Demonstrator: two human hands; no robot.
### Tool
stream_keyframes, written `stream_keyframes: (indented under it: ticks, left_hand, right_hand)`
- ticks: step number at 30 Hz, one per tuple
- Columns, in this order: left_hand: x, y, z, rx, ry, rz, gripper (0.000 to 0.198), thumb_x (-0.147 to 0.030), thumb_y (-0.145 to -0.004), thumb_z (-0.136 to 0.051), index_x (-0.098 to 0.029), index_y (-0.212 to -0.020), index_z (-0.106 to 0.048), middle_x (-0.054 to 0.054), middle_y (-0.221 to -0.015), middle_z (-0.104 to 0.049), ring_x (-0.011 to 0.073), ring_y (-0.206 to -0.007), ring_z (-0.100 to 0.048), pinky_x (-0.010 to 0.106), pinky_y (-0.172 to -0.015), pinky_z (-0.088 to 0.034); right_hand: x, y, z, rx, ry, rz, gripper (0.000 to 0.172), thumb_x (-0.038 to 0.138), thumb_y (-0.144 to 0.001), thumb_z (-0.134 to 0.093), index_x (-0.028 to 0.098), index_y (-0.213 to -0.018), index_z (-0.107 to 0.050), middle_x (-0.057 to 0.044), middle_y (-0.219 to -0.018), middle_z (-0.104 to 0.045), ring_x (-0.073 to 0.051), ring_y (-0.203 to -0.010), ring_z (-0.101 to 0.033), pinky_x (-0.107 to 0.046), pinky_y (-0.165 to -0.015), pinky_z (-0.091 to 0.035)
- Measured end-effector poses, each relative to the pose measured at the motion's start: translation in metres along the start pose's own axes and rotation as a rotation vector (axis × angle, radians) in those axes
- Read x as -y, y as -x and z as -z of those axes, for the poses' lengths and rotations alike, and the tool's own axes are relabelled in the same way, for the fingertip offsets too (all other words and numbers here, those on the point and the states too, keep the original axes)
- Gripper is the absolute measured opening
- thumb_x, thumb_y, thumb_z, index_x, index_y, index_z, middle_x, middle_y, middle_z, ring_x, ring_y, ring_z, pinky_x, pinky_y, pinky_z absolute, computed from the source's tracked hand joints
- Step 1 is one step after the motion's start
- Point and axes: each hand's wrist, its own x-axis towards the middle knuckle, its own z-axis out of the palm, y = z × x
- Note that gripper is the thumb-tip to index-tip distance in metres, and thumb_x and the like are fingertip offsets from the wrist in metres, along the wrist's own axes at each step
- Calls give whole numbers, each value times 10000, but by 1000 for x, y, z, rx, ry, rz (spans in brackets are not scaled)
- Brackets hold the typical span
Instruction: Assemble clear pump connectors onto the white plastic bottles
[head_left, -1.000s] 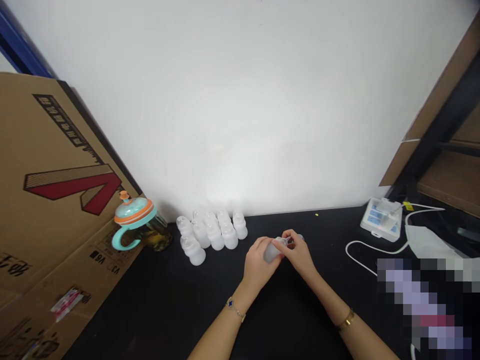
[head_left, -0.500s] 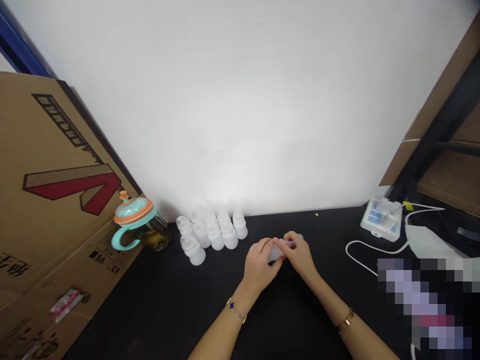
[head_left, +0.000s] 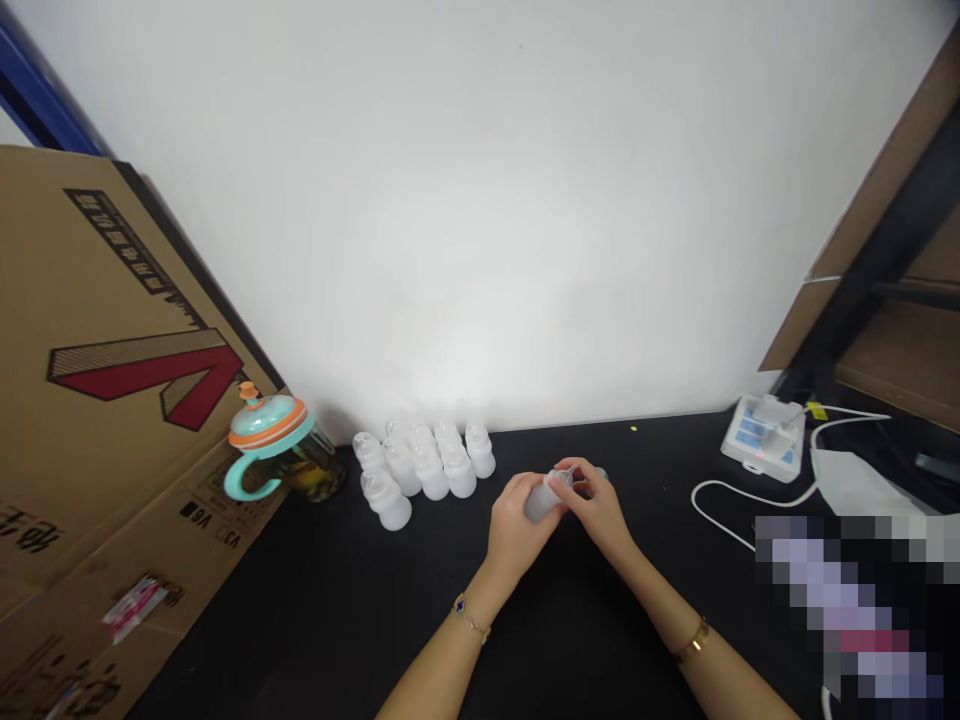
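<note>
A small whitish baby bottle (head_left: 540,502) lies tilted between my two hands, its top toward the right. My left hand (head_left: 514,525) is wrapped round the body of it. At the neck end, the fingers of my right hand (head_left: 596,505) are closed on the bottle's collar and clear cap. My fingers partly hide that end. Left of my hands, several like baby bottles (head_left: 430,472) with clear domed caps stand upright in a cluster by the wall.
Far left, a drink jug (head_left: 292,465) with a teal and orange lid stands against a large cardboard box (head_left: 112,300). A power strip (head_left: 763,438) with a white cable (head_left: 705,487) lies on the black table (head_left: 360,620) at right. A white wall (head_left: 517,230) bounds the back.
The fingers of my left hand have shifted, so more of the bottle's body shows. My right fingers have moved a little round the collar. The standing bottles have not moved.
</note>
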Motion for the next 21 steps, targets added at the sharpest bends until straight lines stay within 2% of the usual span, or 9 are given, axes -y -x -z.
stream_keyframes:
  ticks: [4, 8, 21]
  left_hand:
    - [-3, -3, 3, 1, 50, 97, 224, -306, -814, -766, -224, -1016, -713, 45, -1001, -728, 221, -911, -675, 354, -823, -546]
    - [-3, -4, 3, 3, 71, 132, 242, -339, -811, -766, -213, -1013, -723, 42, -975, -725, 211, -876, -660, 340, -797, -517]
    - [-2, -4, 2, -8, 70, 118, 246, -364, -803, -767, -216, -995, -726, 42, -964, -730, 212, -867, -667, 337, -784, -520]
  right_hand:
    - [6, 0, 3, 68, -152, -50, 360, 577, -836, -679, 275, -1014, -758, -62, -1055, -752, -284, -940, -693, -377, -764, -571]
    - [7, -1, 6, 74, -212, -68, 319, 550, -833, -695, 290, -995, -785, -52, -1121, -768, -302, -1041, -684, -399, -863, -564]
    - [0, -4, 5, 22, -235, -50, 301, 516, -768, -786, 242, -890, -774, -59, -989, -758, -285, -960, -686, -381, -810, -582]
